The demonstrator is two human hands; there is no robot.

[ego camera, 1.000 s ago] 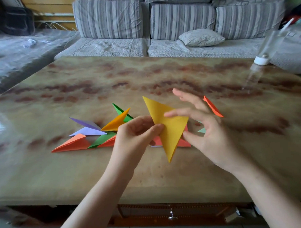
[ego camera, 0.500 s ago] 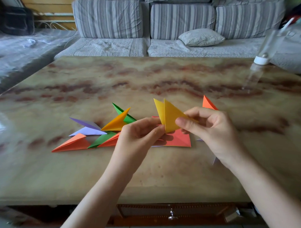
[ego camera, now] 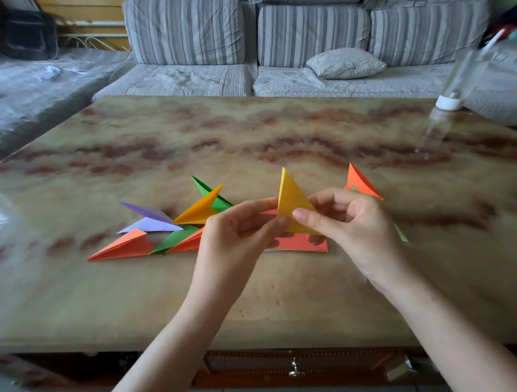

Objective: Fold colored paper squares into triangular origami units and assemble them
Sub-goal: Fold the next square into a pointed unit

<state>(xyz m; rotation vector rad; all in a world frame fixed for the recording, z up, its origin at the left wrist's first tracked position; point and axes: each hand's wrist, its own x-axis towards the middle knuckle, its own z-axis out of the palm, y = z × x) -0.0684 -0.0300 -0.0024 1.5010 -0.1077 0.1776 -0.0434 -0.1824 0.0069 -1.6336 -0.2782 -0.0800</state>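
Yellow paper triangle (ego camera: 293,206) held upright above the orange sheet (ego camera: 300,242), just right of the folded-unit pile (ego camera: 170,225). Left hand (ego camera: 238,240) pinches its lower left corner; right hand (ego camera: 352,224) pinches the lower right edge. Risk: uneven finger pressure skews the crease, so layers misalign.

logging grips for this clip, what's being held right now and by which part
The yellow folded paper triangle, pinched along its lower edge: left hand at the left corner, right hand toward the right.
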